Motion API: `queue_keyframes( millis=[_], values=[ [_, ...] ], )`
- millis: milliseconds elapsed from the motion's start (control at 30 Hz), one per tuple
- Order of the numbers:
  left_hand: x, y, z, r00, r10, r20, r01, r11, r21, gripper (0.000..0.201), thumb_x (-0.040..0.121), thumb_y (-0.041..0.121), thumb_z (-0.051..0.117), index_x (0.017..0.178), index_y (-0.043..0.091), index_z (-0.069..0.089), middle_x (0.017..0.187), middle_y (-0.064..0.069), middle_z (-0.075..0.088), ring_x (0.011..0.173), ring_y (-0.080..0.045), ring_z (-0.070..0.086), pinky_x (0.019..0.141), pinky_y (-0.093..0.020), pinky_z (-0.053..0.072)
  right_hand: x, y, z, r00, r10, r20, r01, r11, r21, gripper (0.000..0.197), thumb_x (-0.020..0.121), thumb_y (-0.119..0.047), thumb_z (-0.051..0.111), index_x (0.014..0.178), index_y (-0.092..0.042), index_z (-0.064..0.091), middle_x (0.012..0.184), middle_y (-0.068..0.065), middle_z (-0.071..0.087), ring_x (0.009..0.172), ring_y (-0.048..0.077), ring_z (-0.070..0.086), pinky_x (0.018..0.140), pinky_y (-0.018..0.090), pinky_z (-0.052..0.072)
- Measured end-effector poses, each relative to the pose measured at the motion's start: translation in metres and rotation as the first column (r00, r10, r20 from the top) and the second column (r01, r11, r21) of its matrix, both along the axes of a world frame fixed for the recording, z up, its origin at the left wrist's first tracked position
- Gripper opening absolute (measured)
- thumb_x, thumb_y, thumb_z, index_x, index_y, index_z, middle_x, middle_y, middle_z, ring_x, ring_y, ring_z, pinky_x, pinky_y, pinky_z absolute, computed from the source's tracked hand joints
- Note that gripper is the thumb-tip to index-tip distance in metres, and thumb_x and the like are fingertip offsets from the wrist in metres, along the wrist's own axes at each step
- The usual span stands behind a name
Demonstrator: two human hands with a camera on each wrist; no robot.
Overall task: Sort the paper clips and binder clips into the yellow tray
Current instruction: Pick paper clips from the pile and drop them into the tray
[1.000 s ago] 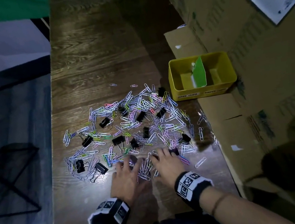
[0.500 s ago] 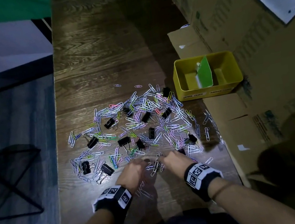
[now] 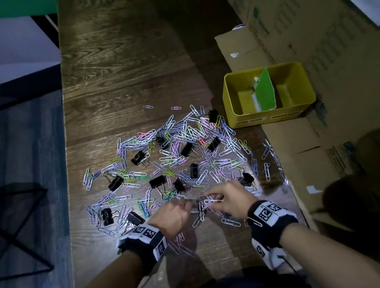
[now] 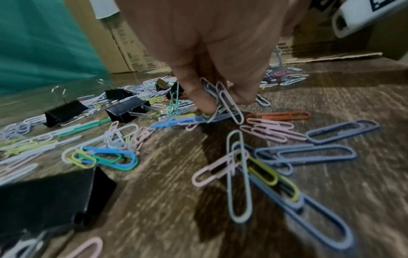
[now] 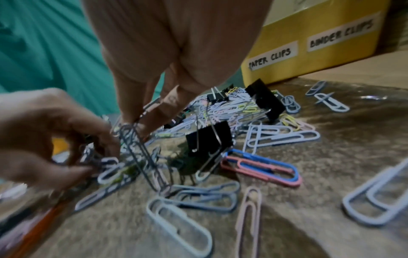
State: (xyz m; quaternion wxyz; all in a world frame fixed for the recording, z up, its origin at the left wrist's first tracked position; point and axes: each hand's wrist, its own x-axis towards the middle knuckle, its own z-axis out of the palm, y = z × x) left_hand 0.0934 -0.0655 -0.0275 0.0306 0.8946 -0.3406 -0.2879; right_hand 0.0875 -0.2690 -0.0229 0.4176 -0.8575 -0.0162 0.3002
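- Paper clips (image 3: 191, 143), pastel wire loops, lie scattered with black binder clips (image 3: 157, 181) on the worktop (image 3: 117, 55), beside the yellow tray (image 3: 270, 118).
- Left hand (image 3: 171, 217) pinches paper clips in a narrow grip.
- Right hand (image 3: 232, 200) pinches some too.

Paper clips (image 3: 198, 142) and binder clips (image 3: 157, 181) lie scattered together on the counter (image 3: 124, 66) at mid-frame. The tray (image 3: 272, 117) stands to their upper right, against the boxes (image 3: 314, 20) along the right edge. Both hands (image 3: 173, 216) sit at the pile's lower edge.
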Motion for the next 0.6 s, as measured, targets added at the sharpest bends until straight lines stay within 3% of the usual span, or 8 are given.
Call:
queue_keyframes(
  millis=[100, 200, 267, 300, 367, 467, 533, 600],
  values=[
    [0.009, 0.001, -0.002, 0.996, 0.08, -0.038, -0.081, 0.996, -0.023, 0.032, 0.098, 0.015, 0.04, 0.129, 0.009, 0.042, 0.105, -0.009, 0.059, 0.086, -0.02, 0.058, 0.074, -0.025, 0.051, 0.007, -0.008, 0.01, 0.995, -0.098, -0.023, 0.1, 0.988, 0.119, 0.034, 0.079, -0.021, 0.074, 0.112, -0.027, 0.067, 0.091, -0.003, 0.064, 0.08, 0.013, 0.06, 0.07, 0.02, 0.054],
    [0.024, 0.0, 0.003, 0.967, 0.2, -0.155, -0.214, 0.974, -0.075, 0.022, 0.091, 0.012, 0.048, 0.113, 0.01, 0.053, 0.09, -0.006, 0.063, 0.07, -0.016, 0.06, 0.055, -0.014, 0.044, 0.015, -0.019, 0.024, 0.961, -0.277, -0.004, 0.27, 0.934, 0.236, 0.033, 0.074, -0.02, 0.078, 0.103, -0.033, 0.07, 0.087, -0.007, 0.066, 0.082, 0.01, 0.063, 0.079, 0.028, 0.056],
    [0.037, 0.001, 0.012, 0.956, 0.235, -0.177, -0.264, 0.951, -0.164, 0.019, 0.085, 0.011, 0.057, 0.103, 0.012, 0.061, 0.088, -0.002, 0.066, 0.068, -0.012, 0.058, 0.052, -0.009, 0.036, 0.021, -0.027, 0.037, 0.931, -0.365, 0.021, 0.341, 0.889, 0.305, 0.034, 0.071, -0.018, 0.08, 0.1, -0.033, 0.071, 0.086, -0.008, 0.067, 0.082, 0.009, 0.063, 0.081, 0.028, 0.056],
    [0.044, 0.0, 0.018, 0.946, 0.256, -0.2, -0.297, 0.93, -0.217, 0.016, 0.081, 0.012, 0.062, 0.097, 0.014, 0.064, 0.086, 0.0, 0.067, 0.068, -0.01, 0.058, 0.054, -0.012, 0.04, 0.025, -0.032, 0.044, 0.917, -0.398, 0.019, 0.368, 0.864, 0.345, 0.033, 0.07, -0.018, 0.08, 0.099, -0.033, 0.071, 0.088, -0.006, 0.068, 0.084, 0.01, 0.063, 0.081, 0.029, 0.056],
    [0.061, -0.006, 0.037, 0.893, 0.305, -0.33, -0.41, 0.855, -0.317, 0.011, 0.077, 0.008, 0.068, 0.085, 0.015, 0.065, 0.08, 0.003, 0.066, 0.067, -0.006, 0.059, 0.064, -0.023, 0.05, 0.034, -0.042, 0.06, 0.874, -0.486, -0.013, 0.441, 0.781, 0.443, 0.033, 0.064, -0.025, 0.08, 0.096, -0.032, 0.073, 0.092, 0.0, 0.07, 0.089, 0.018, 0.065, 0.08, 0.036, 0.058],
    [0.101, -0.027, 0.068, 0.746, 0.358, -0.561, -0.617, 0.689, -0.381, 0.017, 0.075, 0.0, 0.071, 0.077, 0.016, 0.063, 0.08, -0.001, 0.064, 0.066, -0.002, 0.059, 0.072, -0.024, 0.05, 0.049, -0.058, 0.084, 0.778, -0.628, -0.001, 0.52, 0.643, 0.563, 0.033, 0.06, -0.022, 0.078, 0.092, -0.029, 0.073, 0.093, 0.002, 0.073, 0.09, 0.019, 0.068, 0.081, 0.038, 0.058],
    [0.132, -0.048, 0.089, 0.735, 0.324, -0.596, -0.651, 0.586, -0.483, 0.021, 0.073, -0.006, 0.071, 0.071, 0.013, 0.063, 0.071, -0.005, 0.062, 0.064, -0.014, 0.056, 0.069, -0.029, 0.048, 0.06, -0.069, 0.099, 0.715, -0.698, 0.032, 0.521, 0.564, 0.64, 0.034, 0.062, -0.012, 0.077, 0.093, -0.024, 0.072, 0.089, -0.001, 0.075, 0.086, 0.015, 0.069, 0.078, 0.03, 0.058],
    [0.162, -0.076, 0.108, 0.754, 0.286, -0.591, -0.642, 0.509, -0.573, 0.027, 0.073, -0.011, 0.069, 0.068, 0.014, 0.061, 0.064, -0.003, 0.057, 0.059, -0.015, 0.051, 0.062, -0.027, 0.046, 0.073, -0.08, 0.113, 0.66, -0.749, 0.063, 0.499, 0.499, 0.709, 0.034, 0.062, -0.004, 0.075, 0.091, -0.02, 0.074, 0.083, -0.005, 0.075, 0.078, 0.009, 0.069, 0.074, 0.022, 0.057]
  ],
)
